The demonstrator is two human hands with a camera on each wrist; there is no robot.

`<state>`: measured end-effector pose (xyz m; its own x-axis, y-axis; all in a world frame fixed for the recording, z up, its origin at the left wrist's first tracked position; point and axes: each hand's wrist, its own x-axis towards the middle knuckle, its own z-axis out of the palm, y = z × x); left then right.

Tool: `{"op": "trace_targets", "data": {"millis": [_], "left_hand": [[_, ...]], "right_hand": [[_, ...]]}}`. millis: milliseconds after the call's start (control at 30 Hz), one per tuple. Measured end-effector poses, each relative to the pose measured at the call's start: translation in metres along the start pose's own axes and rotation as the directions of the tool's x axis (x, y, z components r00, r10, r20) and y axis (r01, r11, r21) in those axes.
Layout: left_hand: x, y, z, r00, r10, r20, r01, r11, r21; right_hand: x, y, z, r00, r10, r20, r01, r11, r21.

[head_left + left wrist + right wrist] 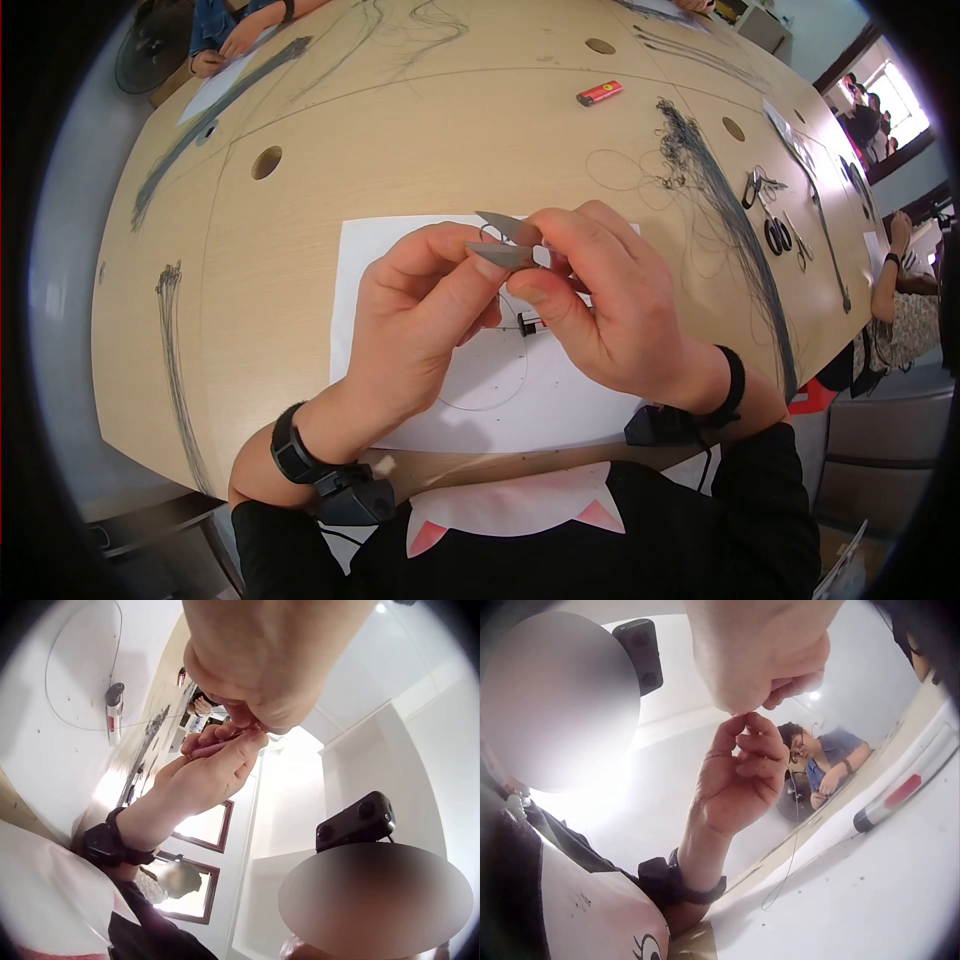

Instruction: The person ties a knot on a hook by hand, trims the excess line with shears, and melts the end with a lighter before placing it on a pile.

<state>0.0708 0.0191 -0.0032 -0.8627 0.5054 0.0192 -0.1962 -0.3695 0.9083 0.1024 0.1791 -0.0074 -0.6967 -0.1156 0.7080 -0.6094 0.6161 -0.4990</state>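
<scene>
As the right hand (612, 305) holds snips (503, 257), it partly hides them.

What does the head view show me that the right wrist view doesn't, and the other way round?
Only the head view: the pointed grey pieces being held, the red lighter and the black-handled scissors.

Only the right wrist view: the drawn eye and the black head-worn camera.

Both: the left hand and right hand brought together, the white paper and the black-ended marker.
</scene>
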Motion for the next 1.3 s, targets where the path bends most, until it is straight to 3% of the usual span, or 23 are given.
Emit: {"op": "trace_targets", "data": {"millis": [700,1300], "left_hand": [[0.002,-0.0006,-0.0018,0.999,-0.031,0.013,0.03,0.999,0.037],[0.0018,-0.0037,-0.0044,0.992,0.116,0.054,-0.118,0.992,0.033]], "right_hand": [[0.0008,-0.0026,-0.0021,0.999,0.034,0.038,-0.032,0.998,-0.051],[0.0003,-0.0055,-0.0036,0.994,0.088,0.067,-0.088,0.996,-0.009]]}}
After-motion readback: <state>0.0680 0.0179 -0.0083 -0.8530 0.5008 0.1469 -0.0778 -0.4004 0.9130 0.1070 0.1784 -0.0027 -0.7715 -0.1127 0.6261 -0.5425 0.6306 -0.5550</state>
